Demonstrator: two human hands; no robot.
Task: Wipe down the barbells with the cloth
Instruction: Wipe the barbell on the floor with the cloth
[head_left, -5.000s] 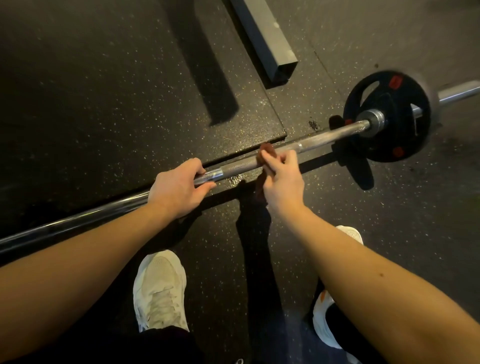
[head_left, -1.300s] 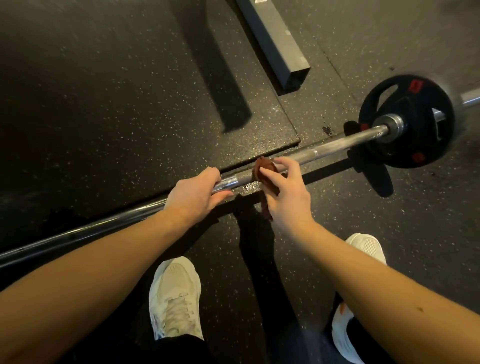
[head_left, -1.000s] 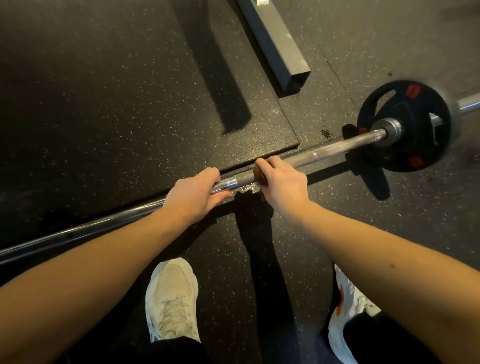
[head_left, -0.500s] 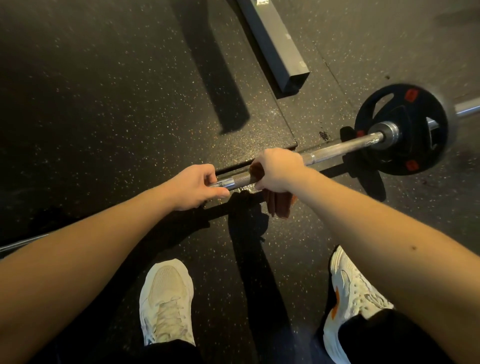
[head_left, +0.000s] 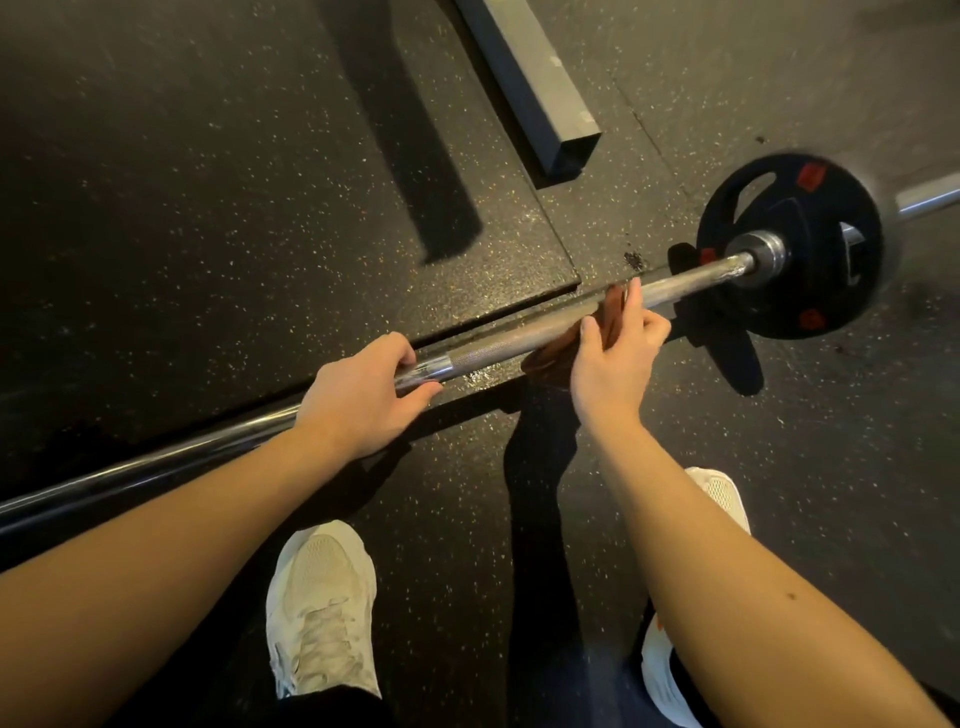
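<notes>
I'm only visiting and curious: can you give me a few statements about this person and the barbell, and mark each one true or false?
1. The left hand grips the barbell shaft. True.
2. The right hand holds a white cloth. False: the cloth is reddish-brown.
3. A black weight plate sits on the bar at the person's right. True.
4. The person is barefoot. False: they wear white shoes.

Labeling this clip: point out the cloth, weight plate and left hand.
cloth (head_left: 548, 358), head view, brown fold below the barbell (head_left: 519, 340).
weight plate (head_left: 810, 301), head view, black face.
left hand (head_left: 358, 395), head view, back of hand.
</notes>
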